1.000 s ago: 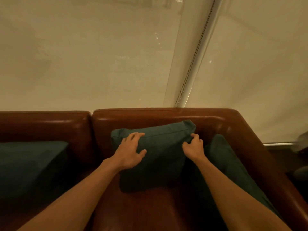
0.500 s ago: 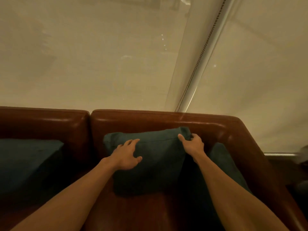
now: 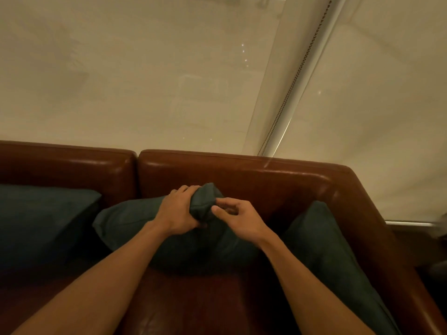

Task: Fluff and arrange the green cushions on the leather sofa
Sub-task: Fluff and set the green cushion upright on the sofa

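Since 0.5 s ago: both hands have come together from the ends of the top edge. The dark green fabric cushion (image 3: 135, 221) no longer stands square against the backrest; it is turned so one corner points up.

Left hand (image 3: 179, 211): forearm in from lower left, wrist straight, fingers wrapped over the raised corner from the left, thumb below. It is grasping that corner, and the fabric is bunched in the grip.

Right hand (image 3: 239, 218): forearm in from lower right, fingers curled, thumb tip on the same corner from the right. It appears to pinch the fabric there; the contact is blurred.

The cushion's long axis runs from a low left corner up to the held corner at upper right. Its body sags onto the seat of the right-hand section and its lower edge is in shadow. Matte woven cover with a seam visible at the held corner.

Brown leather sofa (image 3: 266, 180): glossy, smooth, with rounded padded back sections.

Second green cushion (image 3: 36, 218) leans in the left section. Third green cushion (image 3: 321, 245) stands tilted against the right armrest, just beside the right forearm.

Behind the sofa: a cream roller blind (image 3: 121, 81) and a bead chain (image 3: 290, 88) hanging on a slant.
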